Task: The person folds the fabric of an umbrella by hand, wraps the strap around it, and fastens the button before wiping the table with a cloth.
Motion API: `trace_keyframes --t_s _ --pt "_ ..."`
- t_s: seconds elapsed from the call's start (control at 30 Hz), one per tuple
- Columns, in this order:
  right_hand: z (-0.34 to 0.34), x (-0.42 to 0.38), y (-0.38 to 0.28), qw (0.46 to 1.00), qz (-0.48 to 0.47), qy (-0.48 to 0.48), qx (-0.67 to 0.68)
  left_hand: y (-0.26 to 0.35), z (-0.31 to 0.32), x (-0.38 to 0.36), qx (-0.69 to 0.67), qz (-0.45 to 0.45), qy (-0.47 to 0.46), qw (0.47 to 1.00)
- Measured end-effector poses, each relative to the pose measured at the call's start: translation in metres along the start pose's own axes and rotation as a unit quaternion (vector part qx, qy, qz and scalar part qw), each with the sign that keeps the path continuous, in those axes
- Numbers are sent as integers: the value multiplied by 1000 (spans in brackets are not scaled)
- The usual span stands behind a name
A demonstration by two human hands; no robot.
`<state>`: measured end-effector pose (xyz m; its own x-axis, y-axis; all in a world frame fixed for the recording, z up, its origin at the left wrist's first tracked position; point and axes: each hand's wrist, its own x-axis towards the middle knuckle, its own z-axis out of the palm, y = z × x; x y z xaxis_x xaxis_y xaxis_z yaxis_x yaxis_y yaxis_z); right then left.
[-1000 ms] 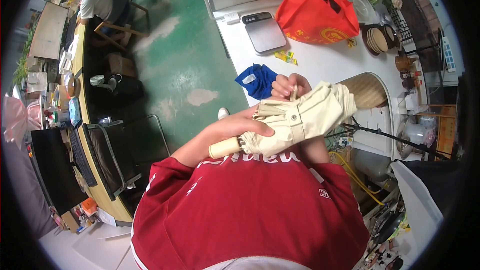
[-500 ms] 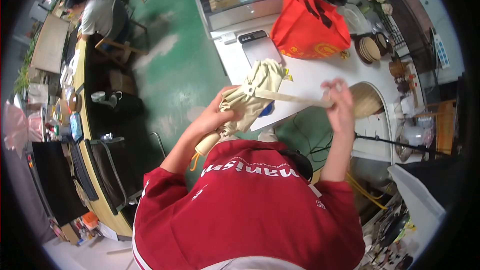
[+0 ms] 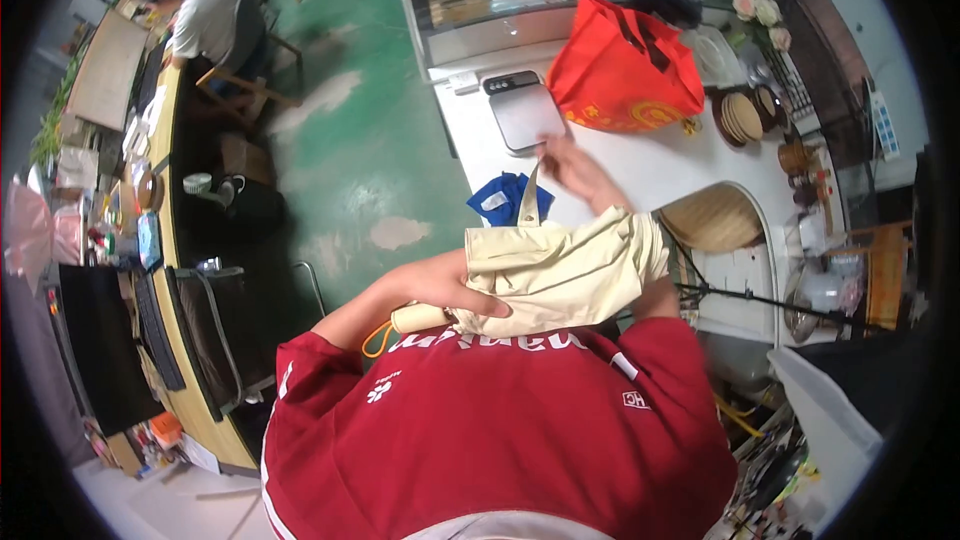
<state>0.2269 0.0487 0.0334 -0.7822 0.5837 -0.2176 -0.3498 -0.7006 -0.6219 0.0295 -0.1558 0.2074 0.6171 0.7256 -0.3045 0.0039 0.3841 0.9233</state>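
A cream folding umbrella [image 3: 570, 265] lies sideways in front of my chest, its canopy loosely gathered. My left hand [image 3: 445, 285] is wrapped round its handle end, thumb across the fabric. The short handle [image 3: 418, 317] with an orange cord loop [image 3: 376, 342] sticks out to the left. Beyond the umbrella, my right hand [image 3: 575, 172] pinches the end of its closing strap [image 3: 531, 198], which stands up from the canopy with a snap at its base. The canopy hides part of my right forearm. A crumpled blue cloth-like item [image 3: 508, 199] lies just behind the strap.
On the white table [image 3: 640, 165] stand a red bag [image 3: 625, 70], a grey scale-like device [image 3: 527, 115] and stacked round wooden pieces [image 3: 740, 118]. A woven-topped stool [image 3: 712, 217] is at the right. A person [image 3: 205, 25] sits at the long desk [image 3: 190, 340] on the left.
The umbrella has turned from upright-slanting to sideways, its far end now to the right. My right hand has swung the strap from the right to beyond the umbrella. The blue item has come into fuller view.
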Motion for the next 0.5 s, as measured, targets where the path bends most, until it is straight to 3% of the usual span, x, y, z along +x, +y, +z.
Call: trace_keyframes --t_s 0.07,0.13,0.17,0.2,0.23,0.3,0.33,0.37,0.4,0.47,0.5 --pt "-29 -7 49 995 26 -91 -20 0 -5 -4 21 26 26 999" --pt "23 -54 42 980 135 -58 131 3 -10 -9 14 7 67 998" --pt "47 -69 46 994 12 -2 -106 -1 -14 -9 67 28 98 993" --pt "61 -77 51 934 -114 56 -334 -2 -17 -8 54 37 122 990" --pt "61 -78 52 934 -116 54 -334 -1 -18 -6 49 64 147 986" --pt "55 -80 49 972 16 -13 -232 -1 -22 -2 35 87 197 976" --pt "34 -74 48 875 62 -113 -467 -8 -26 1 16 64 224 972" --pt "18 -74 51 943 176 -64 -276 -11 -28 6 5 77 256 964" --pt "36 -74 43 958 278 -13 -68 -15 -31 10 -6 90 287 954" --pt "61 -81 56 969 201 -109 -95 -37 -40 27 31 151 367 918" --pt "97 -84 50 954 207 -91 -196 -41 -40 36 21 150 409 900"
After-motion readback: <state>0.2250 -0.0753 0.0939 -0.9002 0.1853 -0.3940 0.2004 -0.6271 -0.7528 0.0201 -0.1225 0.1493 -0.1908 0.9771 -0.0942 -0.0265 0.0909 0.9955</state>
